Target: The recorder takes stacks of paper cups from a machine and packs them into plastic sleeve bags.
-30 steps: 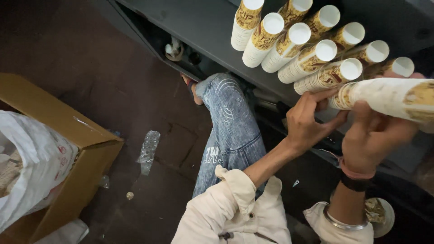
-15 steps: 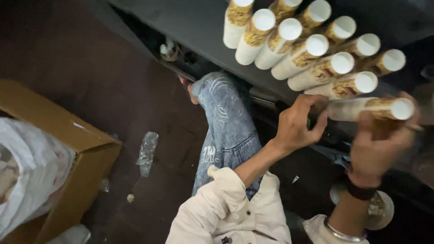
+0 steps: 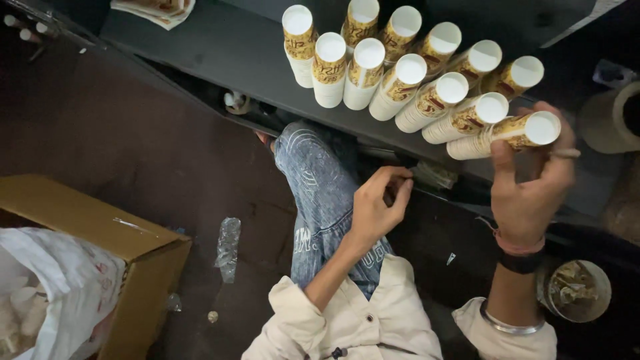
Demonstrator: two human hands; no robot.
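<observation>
Holding the last stack of paper cups on the dark shelf, the right hand wraps its fingers round the end. This stack lies beside the other cup stacks. The left hand hangs lower, fingers curled, holding nothing. A good way is to push the stack snug against its neighbour, so it does not roll.

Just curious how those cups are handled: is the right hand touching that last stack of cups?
Touching. The head view shows the right hand wrapped around the end stack of paper cups.
</observation>
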